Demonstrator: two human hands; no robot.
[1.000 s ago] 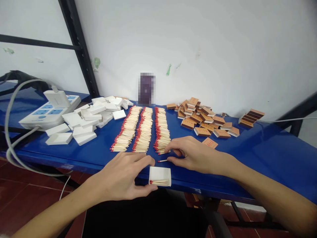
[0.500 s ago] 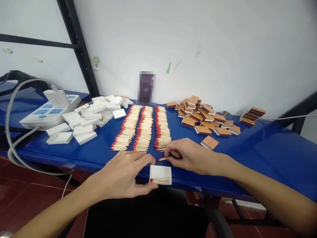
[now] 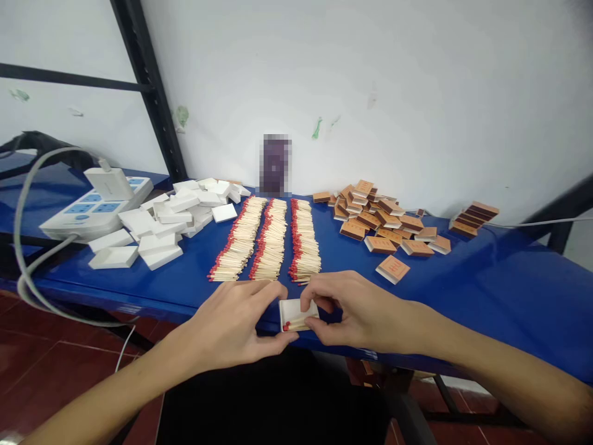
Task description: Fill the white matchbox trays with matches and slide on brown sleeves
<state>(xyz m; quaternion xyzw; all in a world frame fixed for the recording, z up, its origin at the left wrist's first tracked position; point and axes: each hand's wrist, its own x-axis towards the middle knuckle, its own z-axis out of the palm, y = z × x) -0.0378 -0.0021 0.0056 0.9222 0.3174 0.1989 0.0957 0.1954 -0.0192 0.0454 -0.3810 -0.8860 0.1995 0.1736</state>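
Observation:
My left hand [image 3: 241, 322] grips a small white matchbox tray [image 3: 290, 308] between thumb and fingers, at the table's front edge. A few red-tipped matches [image 3: 294, 325] lie along the tray's near side. Reaching into the tray from the right, my right hand [image 3: 349, 312] pinches a match whose far end is hidden by the fingers. Just beyond both hands lie three long rows of matches, a left row [image 3: 238, 241], a middle row [image 3: 269, 241] and a right row [image 3: 306, 241], red heads pointing left.
White trays [image 3: 173, 213] are heaped at the left, beside a power strip [image 3: 88, 210] with a charger and cable. Orange-brown matchboxes [image 3: 389, 219] are piled at the right, with a small stack [image 3: 473, 219] further right. A blurred dark object [image 3: 274, 164] stands against the wall.
My right hand has carried a match from the table, just in front of the right row, toward me into the tray. The tray has risen slightly in view.

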